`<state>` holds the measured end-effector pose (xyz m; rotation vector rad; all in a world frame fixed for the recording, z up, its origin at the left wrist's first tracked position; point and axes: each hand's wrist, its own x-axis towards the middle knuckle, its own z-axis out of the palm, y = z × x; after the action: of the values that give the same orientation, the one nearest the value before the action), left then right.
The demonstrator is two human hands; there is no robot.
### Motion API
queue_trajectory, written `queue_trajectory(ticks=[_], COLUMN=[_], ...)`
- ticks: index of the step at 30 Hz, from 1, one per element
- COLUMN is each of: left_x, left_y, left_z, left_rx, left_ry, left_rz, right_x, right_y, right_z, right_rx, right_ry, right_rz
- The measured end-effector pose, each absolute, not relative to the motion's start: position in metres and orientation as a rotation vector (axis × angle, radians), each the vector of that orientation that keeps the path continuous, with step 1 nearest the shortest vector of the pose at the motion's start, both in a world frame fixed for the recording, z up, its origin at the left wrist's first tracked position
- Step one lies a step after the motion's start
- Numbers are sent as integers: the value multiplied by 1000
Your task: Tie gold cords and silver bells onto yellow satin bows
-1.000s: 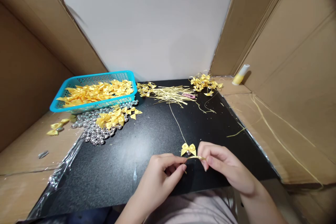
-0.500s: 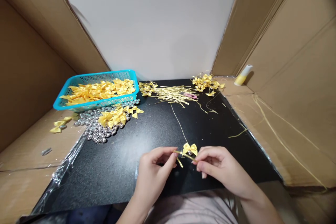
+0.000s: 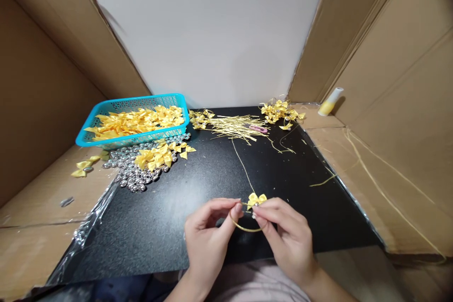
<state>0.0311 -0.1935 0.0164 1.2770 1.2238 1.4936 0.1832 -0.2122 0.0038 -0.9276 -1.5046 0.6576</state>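
Between my hands a thin gold twist tie is bent into a loop that hangs downward. The fingertips of my left hand pinch it on one side. My right hand pinches it on the other side, thumb against forefinger. Just beyond my fingertips lies a yellow ribbon bow with a small silver bead near its centre, partly covered by my right hand. A thin gold cord runs from about the bow toward the back of the black tabletop.
A blue basket of yellow bows stands back left, with silver beads and loose bows before it. Gold strips, a pink clip and beaded bows lie at the back. A yellow-white tube stands right.
The twist tie was nearly straight with a short end hanging down; now it curves into a loop. My right hand has moved left, closer to my left hand.
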Motion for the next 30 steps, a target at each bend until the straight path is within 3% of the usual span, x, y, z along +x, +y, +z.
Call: queue_trajectory(ticks=[10, 30], left_x=[33, 38], left_y=[-192, -192], left_z=[11, 8], left_rx=[1294, 1316], left_ry=[1192, 1071], left_rz=[1535, 1528], right_x=[180, 168], right_y=[-212, -210], right_z=[-3, -3], right_rx=[-976, -932], right_ry=[-1416, -977], right_rz=[522, 891])
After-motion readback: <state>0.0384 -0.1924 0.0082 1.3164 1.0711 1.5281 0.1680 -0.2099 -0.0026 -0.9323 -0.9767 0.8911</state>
